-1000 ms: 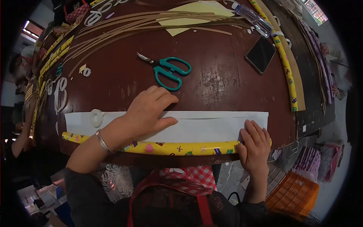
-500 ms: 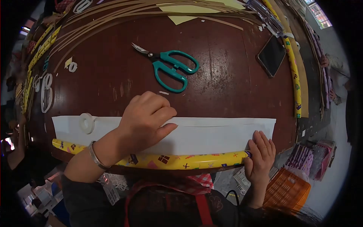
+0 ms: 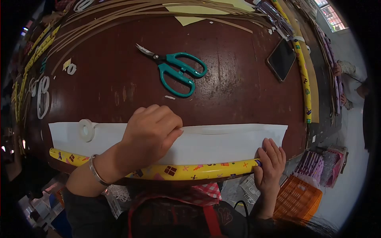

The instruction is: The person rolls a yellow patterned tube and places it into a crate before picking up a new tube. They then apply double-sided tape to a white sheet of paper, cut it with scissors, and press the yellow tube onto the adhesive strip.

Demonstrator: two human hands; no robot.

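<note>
- Head view: the step in hand seems to be rolling the white paper sheet (image 3: 206, 142) around the yellow patterned tube (image 3: 178, 171), which lies along the near edge of the brown table (image 3: 230, 91).
- The left hand (image 3: 149, 133) rests on the sheet, just behind the tube, near its middle. Its fingers (image 3: 166, 119) are curled and pressed together, and the thumb lies flat on the paper. It pinches nothing that I can see.
- The right hand (image 3: 270, 162) is at the right end of the tube. Its fingers are straight and close together, flat on the sheet corner, and the thumb side touches the tube end. Whether it really grips the tube, I cannot tell.
- So the tube is under the wrist side of both hands, and the sheet is under the fingertips.
- My judgement: the next move calls for even pressure from both hands, so that the paper stays straight on the tube.
- A tape roll (image 3: 85, 129) sits on the sheet, left of the left hand. Green scissors (image 3: 178, 73) and a black phone (image 3: 281, 59) lie behind the sheet, well apart from the hands.
</note>
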